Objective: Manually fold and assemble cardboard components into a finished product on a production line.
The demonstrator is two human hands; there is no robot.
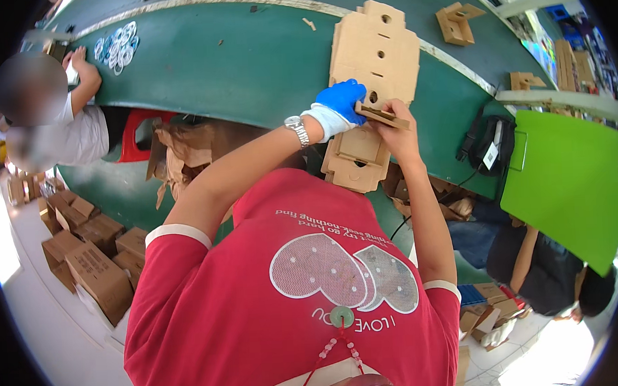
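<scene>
Cardboard is the stuff of the work here: a flat, die-cut cardboard blank [375, 59], pale brown and matt, lies on the dark green surface [248, 64], reaching from its near edge out toward the middle. The blank has notched edges, round punched holes and short slots, and its near end overhangs the surface toward the person in the red shirt.

The left hand [343, 103], in a blue glove over a white cuff with a metal wristwatch [297, 128] behind it, is curled closed and presses down on the blank near one of the round holes. The right hand [397, 130], bare, is pinched shut on a small folded cardboard flap [383, 114] just beside the glove, lifting it off the sheet.

By the look of it a flap is being bent along its score. To do that cleanly, the gloved hand should pin the sheet right beside the crease while the bare fingers turn the flap evenly, so the corrugated board folds and does not tear.

Far left, another person's hand [83, 65] rests by a cluster of white rings [116, 46]. Folded cardboard pieces [457, 22] sit far right, a bright green board [564, 182] stands to the right, and closed brown cartons [95, 261] are stacked on the floor at near left.
</scene>
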